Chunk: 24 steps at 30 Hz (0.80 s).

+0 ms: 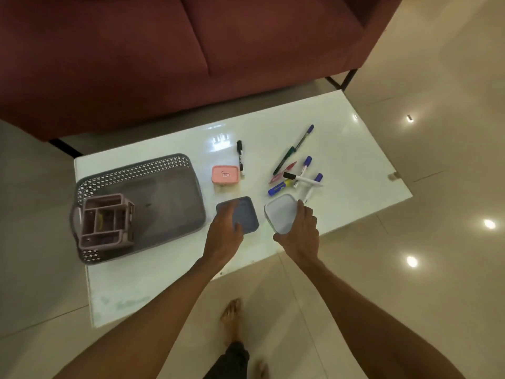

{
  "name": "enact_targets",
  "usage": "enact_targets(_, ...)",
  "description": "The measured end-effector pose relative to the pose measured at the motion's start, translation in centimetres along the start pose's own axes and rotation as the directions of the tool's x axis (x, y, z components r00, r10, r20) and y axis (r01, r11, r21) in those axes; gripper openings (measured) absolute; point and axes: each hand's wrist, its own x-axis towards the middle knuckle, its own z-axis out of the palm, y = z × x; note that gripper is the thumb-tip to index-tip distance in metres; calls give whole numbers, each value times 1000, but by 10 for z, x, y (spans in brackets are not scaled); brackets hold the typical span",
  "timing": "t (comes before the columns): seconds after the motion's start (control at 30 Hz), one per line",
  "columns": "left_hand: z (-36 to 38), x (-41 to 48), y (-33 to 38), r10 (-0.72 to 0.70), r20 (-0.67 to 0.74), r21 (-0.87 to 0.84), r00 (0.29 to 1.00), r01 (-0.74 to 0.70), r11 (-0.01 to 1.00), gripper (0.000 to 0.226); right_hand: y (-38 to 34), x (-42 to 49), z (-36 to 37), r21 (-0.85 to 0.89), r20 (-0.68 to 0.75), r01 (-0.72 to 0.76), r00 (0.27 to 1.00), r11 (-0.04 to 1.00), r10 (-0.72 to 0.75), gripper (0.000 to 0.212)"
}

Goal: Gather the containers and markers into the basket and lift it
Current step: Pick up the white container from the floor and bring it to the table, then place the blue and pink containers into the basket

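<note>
A grey perforated basket [175,198] sits on the left of the white table [341,149], with a mauve divided organiser [105,221] in its near-left corner. My left hand [222,232] lies on a blue-lidded container [247,214] just right of the basket, fingers curled over its near edge. My right hand [300,229] grips a white-lidded container [281,213], tilted. A small pink container [225,175] stands behind them. A black marker [240,158] lies beside the pink one. Several markers [296,170] are scattered at the right.
A dark red sofa [164,50] stands close behind the table. The table's near edge runs diagonally under my forearms. My bare foot [232,318] is on the tiled floor below. Ceiling lights reflect on the floor at right.
</note>
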Motion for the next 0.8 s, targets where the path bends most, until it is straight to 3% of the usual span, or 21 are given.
enact_targets(0.43, 27, 4, -21, -150, -81, 25, 985, 153, 988, 60, 26, 47, 24, -67, 127, 85, 989, 994, -76, 120)
enact_targets(0.5, 23, -1, -13, -161, -108, 25, 981, 165, 986, 59, 25, 43, 15, -119, 88, 122, 990, 985, -112, 121)
enact_targets(0.67, 9, -5, 7, -237, -172, -20, 956, 237, 971, 59, 1, 31, -3, -92, -69, 380, 920, 920, -387, 86)
enact_targets(0.8, 5, -3, 8, -266, -212, -61, 940, 259, 964, 55, -26, 33, 8, -5, -56, 516, 855, 856, -516, 71)
